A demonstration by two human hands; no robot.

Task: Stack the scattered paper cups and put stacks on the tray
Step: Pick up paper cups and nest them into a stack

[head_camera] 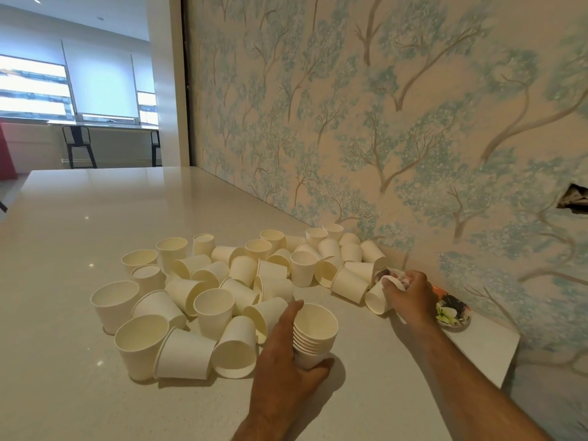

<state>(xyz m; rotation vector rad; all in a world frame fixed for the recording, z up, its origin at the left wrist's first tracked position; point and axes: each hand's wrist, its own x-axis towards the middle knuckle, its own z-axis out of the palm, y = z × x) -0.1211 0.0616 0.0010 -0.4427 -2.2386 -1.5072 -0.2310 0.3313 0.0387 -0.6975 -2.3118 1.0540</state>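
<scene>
Left hand: left hand [288, 351] wraps a nested stack of cream paper cups [313, 334], upright on the white counter [95, 218].
Right hand: right hand [410, 296] grips a tipped cream cup [377, 300] beside the floral tray [453, 311].
Loose cups: scattered cream paper cups [222, 281] litter the counter between.

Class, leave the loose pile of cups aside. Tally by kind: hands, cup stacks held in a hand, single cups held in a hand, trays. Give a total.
hands: 2 (left hand, right hand)
cup stack, held: 1
single cup, held: 1
tray: 1
total: 5
</scene>
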